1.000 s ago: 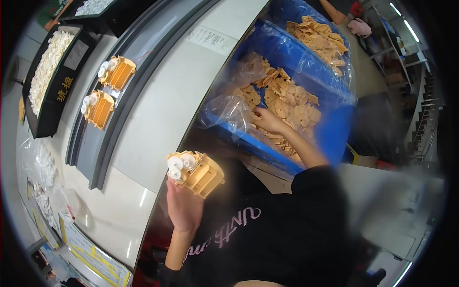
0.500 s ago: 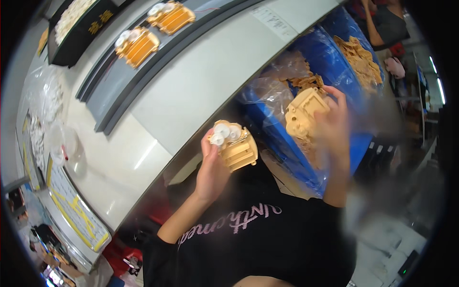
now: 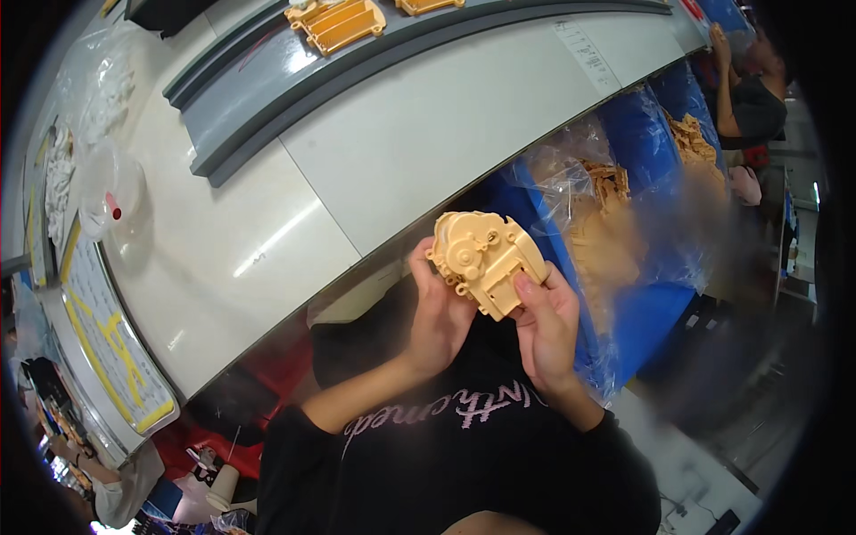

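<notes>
One broad white worktable (image 3: 392, 169) ends just ahead of me, with moving room toward the long grey rail (image 3: 241, 102); a blue plastic bin (image 3: 655, 328) borders my right. Left hand (image 3: 441, 319) and right hand (image 3: 548, 336) together clasp a tan moulded-plastic casing (image 3: 486, 260) before my black shirt (image 3: 508, 468). I'm probably aligning it, though its underside is hidden; next, I'd judge, calls for even pressure.

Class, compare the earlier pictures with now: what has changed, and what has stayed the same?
The right hand took a flat tan plastic cover from the blue plastic bin and moved left, bringing it to the left hand, where it mostly hides the white plastic gears. The left hand kept its grip; orange plastic housings stayed on the grey track.
</notes>
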`<state>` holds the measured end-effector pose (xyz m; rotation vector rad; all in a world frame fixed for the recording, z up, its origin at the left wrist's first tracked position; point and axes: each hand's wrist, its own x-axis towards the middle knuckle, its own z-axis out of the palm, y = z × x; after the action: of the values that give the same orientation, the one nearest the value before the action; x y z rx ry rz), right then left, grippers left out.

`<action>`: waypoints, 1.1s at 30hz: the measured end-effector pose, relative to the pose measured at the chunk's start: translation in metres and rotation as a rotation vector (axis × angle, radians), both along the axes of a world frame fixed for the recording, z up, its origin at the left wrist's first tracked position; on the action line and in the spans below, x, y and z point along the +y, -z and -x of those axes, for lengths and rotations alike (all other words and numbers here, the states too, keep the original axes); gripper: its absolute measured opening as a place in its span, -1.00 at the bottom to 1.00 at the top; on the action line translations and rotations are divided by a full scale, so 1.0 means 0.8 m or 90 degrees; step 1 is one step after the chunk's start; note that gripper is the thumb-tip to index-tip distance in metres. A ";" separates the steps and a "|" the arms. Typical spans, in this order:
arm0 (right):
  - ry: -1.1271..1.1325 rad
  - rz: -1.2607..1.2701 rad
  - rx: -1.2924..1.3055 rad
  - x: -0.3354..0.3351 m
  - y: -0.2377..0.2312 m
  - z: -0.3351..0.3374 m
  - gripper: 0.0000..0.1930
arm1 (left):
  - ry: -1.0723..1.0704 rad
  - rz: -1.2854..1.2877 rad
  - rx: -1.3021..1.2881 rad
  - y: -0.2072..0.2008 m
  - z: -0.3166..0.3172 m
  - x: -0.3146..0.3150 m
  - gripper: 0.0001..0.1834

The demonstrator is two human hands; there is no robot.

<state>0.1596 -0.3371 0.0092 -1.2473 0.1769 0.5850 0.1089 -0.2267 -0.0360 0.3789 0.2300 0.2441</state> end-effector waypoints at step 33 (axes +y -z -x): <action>-0.159 0.116 -0.357 0.034 -0.001 -0.010 -0.68 | -0.031 -0.148 0.041 -0.005 0.032 0.025 -0.55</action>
<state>0.1677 -0.3095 0.0098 -1.5764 -0.4076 0.4156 0.0837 -0.2068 -0.0324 0.6124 0.2756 0.3073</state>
